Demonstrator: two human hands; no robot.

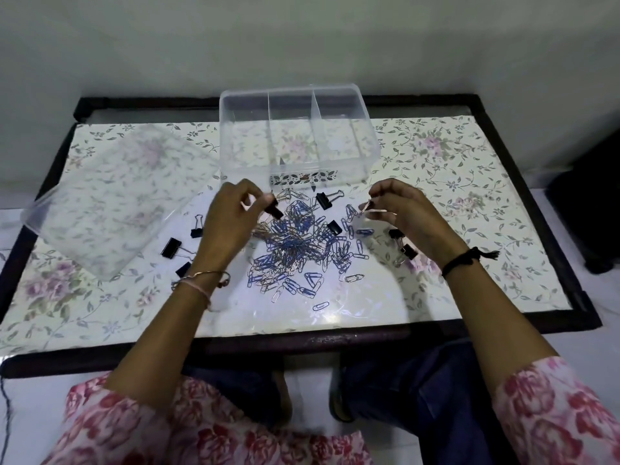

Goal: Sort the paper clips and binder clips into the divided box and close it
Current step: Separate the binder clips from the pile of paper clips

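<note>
1. Your divided box (298, 129) sits at twelve o'clock with all three compartments bare; nothing is sorted yet.
2. Your left hand (228, 223) pinches a black binder clip (275, 209); your right hand (399, 209) pinches a paper clip (366, 206).
3. The paper clip heap (295, 250) lies at centre, and the lid (110, 199) lies off at nine o'clock.

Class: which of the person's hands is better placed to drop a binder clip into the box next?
Left. The left hand already pinches a black binder clip just before the open divided box.
</note>
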